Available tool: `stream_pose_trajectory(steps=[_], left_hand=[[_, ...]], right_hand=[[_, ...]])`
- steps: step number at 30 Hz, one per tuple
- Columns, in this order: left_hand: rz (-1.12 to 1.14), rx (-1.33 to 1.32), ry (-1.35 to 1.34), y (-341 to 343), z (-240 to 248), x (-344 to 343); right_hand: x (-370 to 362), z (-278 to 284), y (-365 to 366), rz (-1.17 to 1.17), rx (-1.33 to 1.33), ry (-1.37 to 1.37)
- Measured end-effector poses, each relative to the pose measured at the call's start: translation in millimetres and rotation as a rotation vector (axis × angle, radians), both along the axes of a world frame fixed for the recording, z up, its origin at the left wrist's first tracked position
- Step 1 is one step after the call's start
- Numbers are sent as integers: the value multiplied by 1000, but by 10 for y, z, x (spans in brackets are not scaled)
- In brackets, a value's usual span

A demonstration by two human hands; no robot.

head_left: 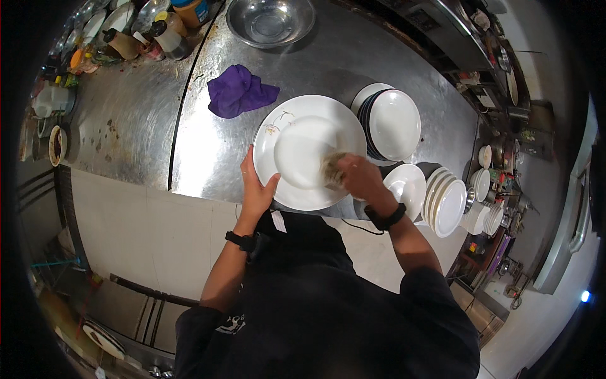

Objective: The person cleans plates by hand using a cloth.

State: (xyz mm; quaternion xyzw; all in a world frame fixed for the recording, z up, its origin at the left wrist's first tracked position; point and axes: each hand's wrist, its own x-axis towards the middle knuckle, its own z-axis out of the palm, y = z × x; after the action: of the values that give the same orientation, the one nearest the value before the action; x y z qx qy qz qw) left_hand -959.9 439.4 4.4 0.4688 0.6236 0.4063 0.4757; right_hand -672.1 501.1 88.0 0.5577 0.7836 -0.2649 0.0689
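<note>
In front of me is a large white plate [290, 194] with a small floral spray on its upper left rim. My left hand [257, 189] grips the plate's lower left edge, thumb on top of the rim. A blurred brownish-beige wad [331, 169], a cloth or a scrubber, is pressed onto the plate's right side. My right hand [363, 182] is closed around that wad, and motion smears its fingers. Beyond the plate, to the left, a crumpled purple cloth [240, 93] lies on the steel table [214, 151].
Right of the plate stand a plate stack [395, 125], with dark rims beneath its white top, and more white plates [449, 207] near the front edge. A metal bowl [270, 24] sits at the back. Bottles [169, 41] and condiment containers crowd the far left.
</note>
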Motion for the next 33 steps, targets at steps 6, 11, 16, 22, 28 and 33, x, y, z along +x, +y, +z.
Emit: stream_pose_trajectory(steps=[6, 11, 16, 22, 28, 33], left_hand=[[-31, 14, 44, 9, 17, -40], [-64, 40, 22, 8, -81, -49], [-71, 45, 1, -11, -130, -80], [-100, 95, 51, -28, -227, -87], [-68, 52, 0, 9, -65, -62], [-63, 51, 7, -16, -94, -127]], right_hand=[[-53, -91, 497, -427, 498, 310], [-670, -617, 698, -386, 567, 340], [-1500, -444, 673, -265, 277, 454], [-1331, -419, 184, -64, -7, 531], [-406, -574, 209, -645, 211, 801], [-755, -52, 698, -733, 104, 691]])
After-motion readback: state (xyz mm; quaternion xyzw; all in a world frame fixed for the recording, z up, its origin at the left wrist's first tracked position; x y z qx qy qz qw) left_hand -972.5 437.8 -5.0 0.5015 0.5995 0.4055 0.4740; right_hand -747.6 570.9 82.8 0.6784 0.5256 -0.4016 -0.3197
